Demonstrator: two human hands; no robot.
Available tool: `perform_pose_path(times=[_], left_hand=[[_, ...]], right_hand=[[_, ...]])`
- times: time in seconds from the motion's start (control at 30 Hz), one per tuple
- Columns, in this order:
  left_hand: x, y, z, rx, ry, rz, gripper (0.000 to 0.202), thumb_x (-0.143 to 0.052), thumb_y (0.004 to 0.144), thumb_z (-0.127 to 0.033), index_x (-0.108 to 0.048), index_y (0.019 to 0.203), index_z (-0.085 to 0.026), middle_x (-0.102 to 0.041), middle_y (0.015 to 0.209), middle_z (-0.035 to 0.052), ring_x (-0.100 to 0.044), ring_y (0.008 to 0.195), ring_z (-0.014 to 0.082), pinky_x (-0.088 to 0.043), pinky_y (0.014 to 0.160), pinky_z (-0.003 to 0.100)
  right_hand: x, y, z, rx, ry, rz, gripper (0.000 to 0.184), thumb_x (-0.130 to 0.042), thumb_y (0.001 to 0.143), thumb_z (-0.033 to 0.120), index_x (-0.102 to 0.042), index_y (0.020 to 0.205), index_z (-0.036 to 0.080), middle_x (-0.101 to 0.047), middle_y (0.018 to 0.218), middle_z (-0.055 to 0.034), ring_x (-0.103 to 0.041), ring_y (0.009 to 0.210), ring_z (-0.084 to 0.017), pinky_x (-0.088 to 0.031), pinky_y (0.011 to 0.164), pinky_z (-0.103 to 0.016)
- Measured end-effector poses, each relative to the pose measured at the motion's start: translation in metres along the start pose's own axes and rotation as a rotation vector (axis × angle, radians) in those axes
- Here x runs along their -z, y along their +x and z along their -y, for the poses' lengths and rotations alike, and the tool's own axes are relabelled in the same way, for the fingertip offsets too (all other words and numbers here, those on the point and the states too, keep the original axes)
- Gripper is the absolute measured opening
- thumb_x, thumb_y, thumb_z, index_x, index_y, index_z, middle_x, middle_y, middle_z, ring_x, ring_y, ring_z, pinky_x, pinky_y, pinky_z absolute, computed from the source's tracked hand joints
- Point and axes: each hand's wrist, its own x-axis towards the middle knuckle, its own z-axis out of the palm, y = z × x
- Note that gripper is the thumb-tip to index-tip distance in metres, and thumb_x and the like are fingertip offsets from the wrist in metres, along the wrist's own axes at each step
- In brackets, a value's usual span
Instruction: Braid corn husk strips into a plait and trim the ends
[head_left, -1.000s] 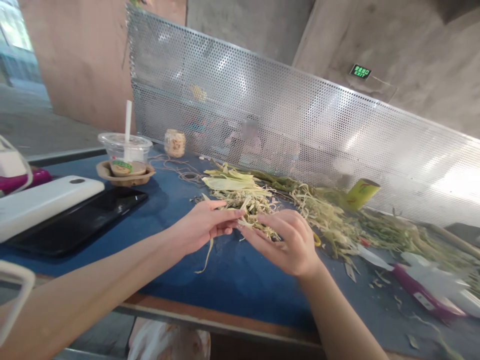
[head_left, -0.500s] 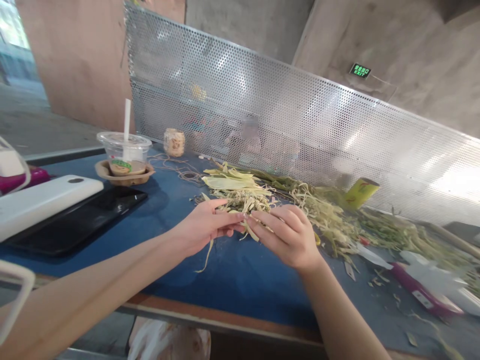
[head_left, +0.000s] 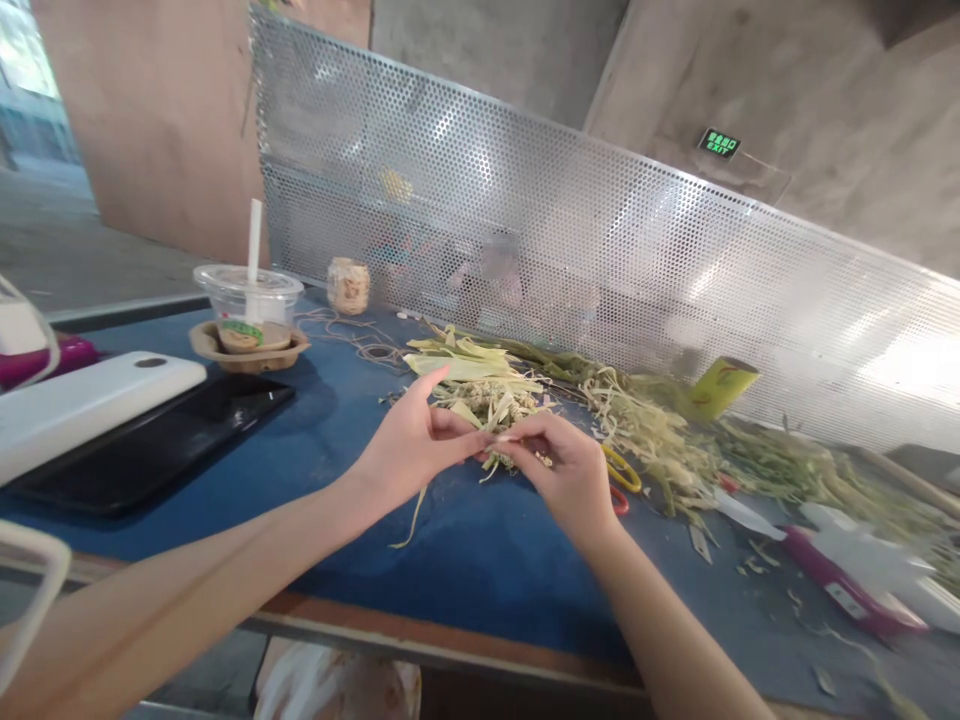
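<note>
My left hand (head_left: pixel 409 445) and my right hand (head_left: pixel 564 473) meet above the blue table (head_left: pixel 465 560), both pinching a small bundle of pale dry leaf strips (head_left: pixel 491 452). The left index finger points up while its other fingers close on the strips. One loose strip (head_left: pixel 411 520) hangs down from the left hand onto the table. Just behind the hands lies a heap of shredded yellow-green leaf strips (head_left: pixel 487 385).
A plastic cup with a straw (head_left: pixel 248 305) in a paper tray, a black tablet (head_left: pixel 157 440) and a white device (head_left: pixel 82 400) lie at the left. Yellow-handled scissors (head_left: pixel 622 475), more leaf scraps, a green-yellow tube (head_left: pixel 721 385) and a purple-handled tool (head_left: pixel 840 590) lie right. A perforated metal screen (head_left: pixel 600 250) backs the table.
Both hands have risen slightly and drawn closer together on the strips. The right hand has turned inward, uncovering the scissors behind it. The left index finger has lifted.
</note>
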Motion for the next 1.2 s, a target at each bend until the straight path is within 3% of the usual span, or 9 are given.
perform_pose_path(times=[0.13,0.23,0.3,0.47,0.63,0.83,1.07,1.13,1.2], left_hand=[[0.0,-0.002,0.001,-0.055,0.081,0.039,0.097,-0.067,0.068,-0.025,-0.003,0.139,-0.009,-0.064,0.059,-0.003,-0.061,0.063,0.0149,-0.047,0.066,0.03],[-0.001,-0.003,0.001,-0.093,0.25,0.06,0.095,-0.065,0.069,-0.027,-0.003,0.139,-0.009,-0.063,0.06,-0.0027,-0.059,0.059,0.0148,-0.045,0.063,0.03],[-0.001,-0.003,0.002,-0.116,0.322,0.064,0.093,-0.063,0.07,-0.029,-0.004,0.14,-0.01,-0.063,0.06,-0.0026,-0.057,0.058,0.0145,-0.044,0.062,0.03],[-0.001,-0.001,0.004,-0.109,0.265,0.063,0.09,-0.062,0.071,-0.031,-0.007,0.139,-0.01,-0.063,0.066,-0.0005,-0.058,0.063,0.0155,-0.045,0.062,0.031],[-0.003,-0.003,0.002,-0.066,0.105,0.052,0.087,-0.063,0.07,-0.03,-0.012,0.138,-0.009,-0.061,0.065,-0.0009,-0.059,0.065,0.0159,-0.045,0.065,0.032],[-0.006,0.001,0.002,-0.077,0.039,0.05,0.083,-0.065,0.069,-0.027,-0.017,0.136,-0.009,-0.056,0.058,-0.006,-0.054,0.059,0.0118,-0.043,0.061,0.027],[-0.006,0.001,0.0,-0.082,-0.093,0.077,0.079,-0.064,0.069,-0.022,-0.022,0.134,-0.005,-0.052,0.054,-0.008,-0.051,0.054,0.0089,-0.042,0.059,0.025],[-0.006,0.0,-0.001,-0.08,-0.11,0.087,0.079,-0.064,0.069,-0.022,-0.022,0.133,-0.005,-0.052,0.054,-0.0079,-0.051,0.053,0.0089,-0.042,0.058,0.025],[-0.006,-0.001,-0.002,-0.084,-0.096,0.088,0.077,-0.064,0.07,-0.023,-0.024,0.133,-0.006,-0.052,0.055,-0.0078,-0.052,0.054,0.0092,-0.043,0.059,0.025]], right_hand=[[-0.001,0.006,-0.002,-0.487,0.398,0.037,0.025,-0.071,0.062,0.023,-0.056,0.08,0.018,-0.062,0.059,0.0034,-0.059,0.056,-0.01,-0.047,0.055,-0.022],[0.001,0.009,-0.004,-0.624,0.567,0.148,0.046,-0.073,0.059,0.022,-0.055,0.101,0.017,-0.062,0.058,0.0053,-0.058,0.054,-0.009,-0.046,0.057,-0.021],[0.001,0.009,-0.005,-0.635,0.619,0.196,0.041,-0.072,0.06,0.021,-0.059,0.099,0.017,-0.063,0.059,0.0046,-0.058,0.056,-0.008,-0.046,0.059,-0.02],[-0.001,0.008,-0.003,-0.532,0.543,0.098,0.011,-0.07,0.06,0.02,-0.062,0.067,0.017,-0.064,0.062,0.0023,-0.059,0.058,-0.009,-0.047,0.059,-0.021],[-0.004,0.005,-0.003,-0.409,0.279,-0.054,0.007,-0.066,0.066,0.023,-0.063,0.066,0.016,-0.061,0.058,0.0007,-0.054,0.051,-0.01,-0.043,0.048,-0.022],[-0.009,-0.005,-0.002,0.089,-0.173,-0.254,0.005,-0.06,0.075,0.014,-0.061,0.078,0.019,-0.062,0.068,-0.0006,-0.048,0.052,-0.009,-0.043,0.05,-0.023],[0.001,-0.007,-0.004,0.553,-0.28,-0.042,0.032,-0.054,0.077,0.0,-0.054,0.104,0.017,-0.064,0.092,-0.0096,-0.06,0.084,-0.017,-0.051,0.074,-0.032],[0.001,-0.008,-0.003,0.566,-0.269,-0.075,0.03,-0.055,0.076,0.0,-0.056,0.1,0.017,-0.064,0.091,-0.0092,-0.06,0.083,-0.016,-0.051,0.072,-0.03],[-0.002,-0.008,-0.001,0.451,-0.191,-0.143,0.02,-0.057,0.075,0.002,-0.058,0.088,0.018,-0.065,0.082,-0.0059,-0.061,0.075,-0.014,-0.052,0.066,-0.026]])
